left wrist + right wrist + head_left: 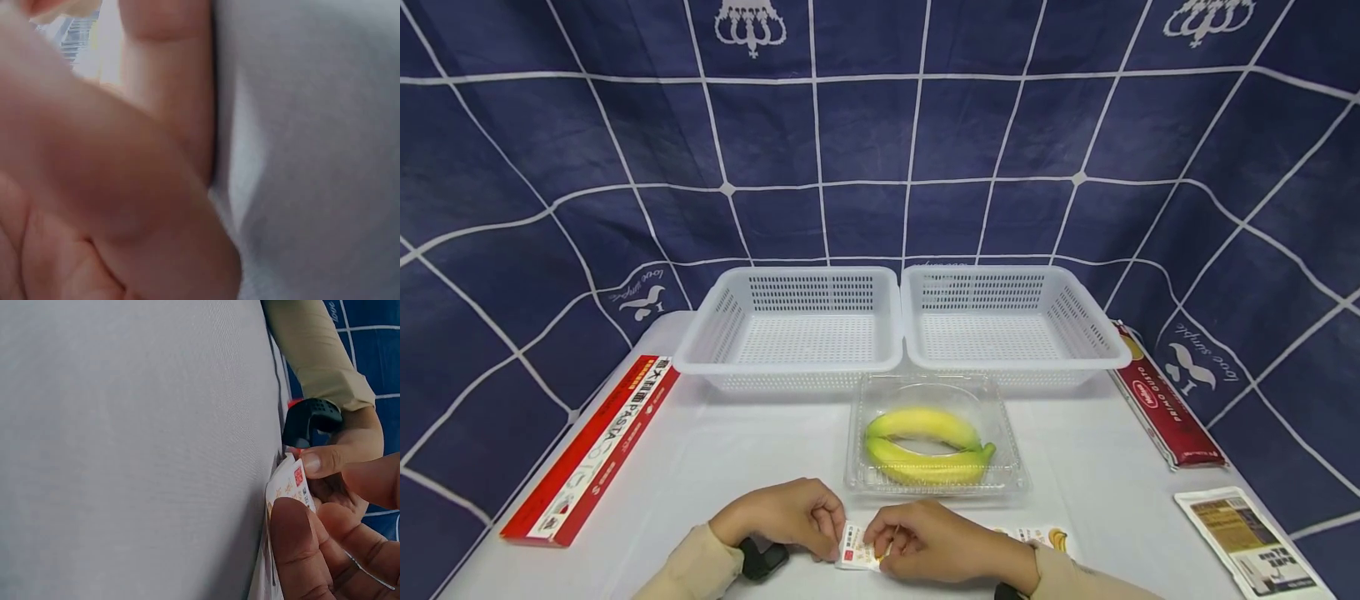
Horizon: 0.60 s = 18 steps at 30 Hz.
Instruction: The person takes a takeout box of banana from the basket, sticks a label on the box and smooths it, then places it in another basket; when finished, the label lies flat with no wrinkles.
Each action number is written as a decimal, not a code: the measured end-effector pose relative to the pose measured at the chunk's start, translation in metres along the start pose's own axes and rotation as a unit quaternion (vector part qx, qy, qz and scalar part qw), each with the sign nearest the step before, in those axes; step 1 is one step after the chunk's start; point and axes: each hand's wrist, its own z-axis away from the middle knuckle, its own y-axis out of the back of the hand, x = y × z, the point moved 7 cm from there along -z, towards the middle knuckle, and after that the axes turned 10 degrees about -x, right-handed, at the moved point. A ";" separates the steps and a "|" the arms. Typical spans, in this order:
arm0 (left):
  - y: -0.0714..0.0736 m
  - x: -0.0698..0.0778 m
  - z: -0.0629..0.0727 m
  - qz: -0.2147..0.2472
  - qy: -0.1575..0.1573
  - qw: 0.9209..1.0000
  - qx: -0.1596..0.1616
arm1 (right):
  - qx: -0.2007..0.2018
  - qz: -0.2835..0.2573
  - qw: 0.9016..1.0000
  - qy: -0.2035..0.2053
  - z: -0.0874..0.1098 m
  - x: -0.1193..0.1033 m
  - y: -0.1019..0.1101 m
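- Down at the near edge, both hands are at work on a white printed strip [859, 543] lying low in front of the clear box, a banana picture showing on its right-hand stretch!
- The left hand [797, 515] has the strip's left end, thumb and finger closing on the corner; the left wrist view is all blurred skin and pale cloth, so no help there.
- The right hand [936, 543] is right alongside, the strip nipped between thumb and curled fingers, and the right wrist view shows that thumb laid flat over the print.
- Beige sleeves on both arms, a black band [763, 559] at the left wrist.
- Just beyond the hands sits the clear box [1015, 481], two yellow-green bananas [928, 468] inside, curving one behind the other.
- Behind it, a pair of white baskets side by side: left basket [790, 367], right basket [1018, 364].
- Out on the left, a long red pasta box [598, 454] lies at a slant.
- Over on the right, a red packet [1168, 404], and nearer the person, a white-and-brown pouch [1251, 542].
- All of it on a white table [745, 446], with a navy gridded curtain [865, 133] behind.
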 end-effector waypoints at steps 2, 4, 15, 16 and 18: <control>-0.001 0.000 0.000 0.005 -0.001 1.000 -0.003 | 0.002 -0.004 1.000 -0.006 -0.003 0.001 -0.001; -0.002 0.000 0.000 0.010 0.000 1.000 -0.006 | 0.004 -0.005 1.000 -0.009 -0.005 0.001 -0.002; -0.007 0.002 -0.004 0.051 -0.006 0.998 -0.037 | 0.022 -0.105 0.994 -0.011 -0.010 0.010 -0.003; -0.008 0.002 -0.005 0.057 -0.008 0.997 -0.042 | 0.025 -0.114 0.993 -0.010 -0.010 0.011 -0.003; -0.010 0.001 -0.007 0.065 -0.012 0.996 -0.053 | 0.032 -0.125 0.992 -0.011 -0.011 0.011 -0.003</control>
